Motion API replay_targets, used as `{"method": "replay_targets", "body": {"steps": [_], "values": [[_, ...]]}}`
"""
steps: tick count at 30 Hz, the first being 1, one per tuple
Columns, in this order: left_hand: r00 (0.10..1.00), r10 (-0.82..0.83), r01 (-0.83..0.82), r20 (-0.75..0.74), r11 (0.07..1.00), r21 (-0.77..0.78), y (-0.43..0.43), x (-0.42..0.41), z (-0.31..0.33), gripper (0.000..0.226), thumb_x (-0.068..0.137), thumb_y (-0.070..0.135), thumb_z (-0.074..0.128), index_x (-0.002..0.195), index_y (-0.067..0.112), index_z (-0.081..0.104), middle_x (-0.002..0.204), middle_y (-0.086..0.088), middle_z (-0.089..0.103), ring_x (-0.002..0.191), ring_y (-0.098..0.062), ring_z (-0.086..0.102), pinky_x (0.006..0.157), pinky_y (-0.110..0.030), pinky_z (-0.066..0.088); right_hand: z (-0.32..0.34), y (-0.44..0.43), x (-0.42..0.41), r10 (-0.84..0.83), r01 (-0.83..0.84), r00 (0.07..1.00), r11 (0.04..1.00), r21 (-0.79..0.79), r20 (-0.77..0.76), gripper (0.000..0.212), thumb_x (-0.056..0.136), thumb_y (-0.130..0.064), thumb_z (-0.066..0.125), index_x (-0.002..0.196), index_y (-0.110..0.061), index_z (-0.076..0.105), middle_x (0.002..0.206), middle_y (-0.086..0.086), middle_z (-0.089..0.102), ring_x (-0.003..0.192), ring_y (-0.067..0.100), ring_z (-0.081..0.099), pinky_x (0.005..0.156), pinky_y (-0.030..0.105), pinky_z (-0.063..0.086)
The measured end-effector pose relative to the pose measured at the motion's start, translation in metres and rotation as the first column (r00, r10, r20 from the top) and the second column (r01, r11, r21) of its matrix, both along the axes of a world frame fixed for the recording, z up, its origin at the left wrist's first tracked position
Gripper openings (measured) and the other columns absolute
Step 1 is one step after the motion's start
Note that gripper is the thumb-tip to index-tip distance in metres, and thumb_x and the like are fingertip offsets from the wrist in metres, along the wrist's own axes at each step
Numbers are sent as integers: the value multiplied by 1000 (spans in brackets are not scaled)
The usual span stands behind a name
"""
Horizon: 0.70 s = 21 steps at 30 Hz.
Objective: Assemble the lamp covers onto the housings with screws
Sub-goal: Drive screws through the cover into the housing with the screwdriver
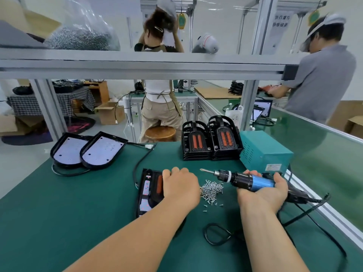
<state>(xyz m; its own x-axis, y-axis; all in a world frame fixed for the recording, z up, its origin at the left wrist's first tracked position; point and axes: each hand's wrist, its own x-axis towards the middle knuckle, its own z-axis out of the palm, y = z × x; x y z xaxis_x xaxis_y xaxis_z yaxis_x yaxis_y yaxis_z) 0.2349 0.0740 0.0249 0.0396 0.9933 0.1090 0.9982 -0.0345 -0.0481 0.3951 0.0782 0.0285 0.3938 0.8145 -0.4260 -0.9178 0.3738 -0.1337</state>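
With left grip (181, 186), clamps lamp (146, 193) down on table (78, 203). With right grip (269, 190), clasps driver (247, 179), tip near screws (212, 190). Might let cover (158, 193) slide out of place if hold goes loose. Might sweep screws away with dragging cord (306, 211).

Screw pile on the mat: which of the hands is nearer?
Left. The left hand, holding the lamp cover, sits at the left edge of the screw pile; the right hand, gripping the electric screwdriver, is apart to its right.
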Motion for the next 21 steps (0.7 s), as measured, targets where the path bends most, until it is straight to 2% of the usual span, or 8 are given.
{"method": "replay_targets", "body": {"steps": [5,10,12,15,17,21], "values": [[1000,0,0,-6,1000,-10,6,4,-6,18,91,29,63,107,28,70,108,-1,54,109,-27,46,87,-41,25,-3,3,4,-13,13,1000,1000,6,-16,24,86,-28,65,87,-12,48,71,2,49,51,18,54,64,29,56],[1000,-19,19,-20,1000,-5,6,4,-10,17,92,27,61,107,25,69,109,0,56,108,-26,45,82,-40,21,-5,4,2,-16,16,1000,1000,7,-16,25,86,-27,66,86,-12,47,70,2,48,50,18,53,65,29,56],[1000,-24,24,10,1000,-4,6,3,-7,17,94,26,59,108,25,69,109,0,58,109,-26,47,85,-40,24,-4,3,1,-15,15,1000,1000,5,-11,24,86,-27,66,87,-11,48,71,2,48,50,18,54,66,29,56],[979,-35,30,200,999,26,4,-1,3,14,98,24,54,107,22,64,108,-2,64,107,-28,55,87,-39,32,-3,3,2,-16,16,1000,1000,-1,-1,24,86,-27,65,86,-11,48,74,2,49,55,18,54,69,31,56],[933,-53,48,355,999,21,2,-6,11,10,100,22,51,104,18,59,106,-4,65,100,-29,59,82,-36,40,-2,3,2,-12,12,1000,1000,-1,-6,24,86,-28,65,85,-12,48,72,2,50,54,18,54,71,31,55],[867,-76,95,493,995,-14,0,-12,20,10,100,23,53,90,22,53,101,-3,64,93,-26,57,77,-33,47,-1,2,3,-8,8,1000,1000,-4,-11,23,85,-28,66,83,-13,49,68,1,50,50,17,55,72,31,55]]}}
